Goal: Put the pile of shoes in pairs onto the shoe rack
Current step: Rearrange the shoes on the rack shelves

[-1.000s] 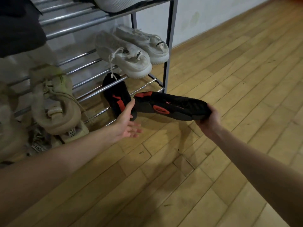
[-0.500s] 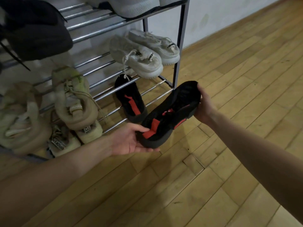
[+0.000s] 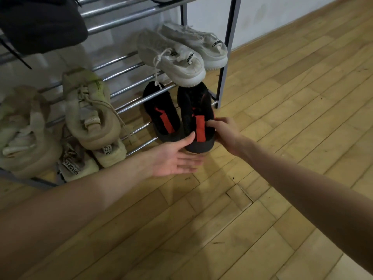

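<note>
The right black shoe (image 3: 196,118) lies on the bottom rails of the shoe rack (image 3: 227,51), at its right end by the upright post. Its long axis runs front to back: toe under the white shoes, heel with the red tab at the rack's front edge. The left black shoe (image 3: 162,114) sits just beside it, pointing the same way. The right hand (image 3: 223,131) grips the heel, fingers curled over its collar. The left hand (image 3: 174,156) is spread palm-up, fingers straight, thumb touching the heel's left side.

The floor (image 3: 282,138) is worn wooden parquet against a pale wall (image 3: 272,15). The white pair (image 3: 181,53) fills the middle shelf's right end; beige shoes (image 3: 88,110) crowd the left. The white heel tabs carry partial lettering, "GNED"; the rest is too blurred to read.
</note>
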Demonstrator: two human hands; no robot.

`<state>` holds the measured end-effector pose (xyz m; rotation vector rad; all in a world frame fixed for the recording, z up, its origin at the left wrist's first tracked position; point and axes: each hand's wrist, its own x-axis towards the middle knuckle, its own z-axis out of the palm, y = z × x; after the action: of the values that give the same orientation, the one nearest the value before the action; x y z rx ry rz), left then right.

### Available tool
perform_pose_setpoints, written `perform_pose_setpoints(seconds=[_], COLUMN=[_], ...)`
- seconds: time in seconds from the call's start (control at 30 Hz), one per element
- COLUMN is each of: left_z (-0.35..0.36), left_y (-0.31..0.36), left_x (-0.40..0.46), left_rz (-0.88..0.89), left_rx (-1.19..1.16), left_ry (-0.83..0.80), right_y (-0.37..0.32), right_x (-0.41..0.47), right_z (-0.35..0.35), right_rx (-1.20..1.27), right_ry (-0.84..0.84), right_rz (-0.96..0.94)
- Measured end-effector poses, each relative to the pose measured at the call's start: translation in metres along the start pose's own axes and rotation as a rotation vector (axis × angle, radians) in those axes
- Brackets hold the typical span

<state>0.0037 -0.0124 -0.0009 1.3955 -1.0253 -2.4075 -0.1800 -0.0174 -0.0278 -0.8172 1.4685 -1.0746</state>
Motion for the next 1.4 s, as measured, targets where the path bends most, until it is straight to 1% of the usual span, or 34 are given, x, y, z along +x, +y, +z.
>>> perform_pose_setpoints(seconds=[0.03,0.1,0.2,0.27,0.37,0.53,0.6,0.7,0.77,0.8,0.93,0.97,1.07,1.23,1.4], left_z=[-0.001,-0.004,-0.013,-0.023,-0.036,-0.043,-0.042,-0.04,-0.041,-0.041,-0.038,-0.038,-0.038,-0.04,-0.04], left_y=[0.002,0.003,-0.004,-0.008,-0.001,0.009,0.011,0.011,0.01,0.009,0.015,0.016,0.018,0.017,0.016], left_x=[0.002,0.006,0.017,0.025,0.033,0.042,0.046,0.051,0.056,0.058,0.058,0.058,0.056,0.057,0.061], left_rz=[0.01,0.038,0.062,0.087,0.139,0.168,0.183,0.227,0.248,0.253,0.237,0.23,0.221,0.265,0.281], left_rx=[0.063,0.043,-0.06,-0.075,-0.09,-0.145,-0.171,-0.248,-0.28,-0.288,-0.386,-0.403,-0.407,-0.386,-0.378], left_ry=[0.032,0.133,0.396,0.538,0.606,0.595,0.585,0.577,0.582,0.588,0.596,0.596,0.574,0.544,0.532], right_y=[-0.004,-0.014,-0.031,-0.034,-0.033,-0.028,-0.022,-0.017,-0.009,-0.003,0.019,0.02,0.018,0.014,0.008], right_x=[0.004,0.017,0.04,0.059,0.083,0.102,0.107,0.106,0.101,0.096,0.078,0.077,0.082,0.094,0.112], right_z=[0.001,0.003,0.008,0.013,0.02,0.02,0.017,0.014,0.014,0.014,0.018,0.02,0.017,-0.001,-0.011], right_rx=[0.031,-0.007,-0.144,-0.197,-0.24,-0.233,-0.298,-0.463,-0.51,-0.574,-1.077,-1.121,-1.094,-1.176,-1.126], right_ry=[0.015,0.044,0.121,0.14,0.176,0.203,0.227,0.308,0.299,0.282,0.255,0.237,0.188,0.184,0.206], right_rz=[-0.015,-0.069,-0.158,-0.166,-0.146,-0.129,-0.146,-0.161,-0.195,-0.224,-0.359,-0.347,-0.354,-0.559,-0.554])
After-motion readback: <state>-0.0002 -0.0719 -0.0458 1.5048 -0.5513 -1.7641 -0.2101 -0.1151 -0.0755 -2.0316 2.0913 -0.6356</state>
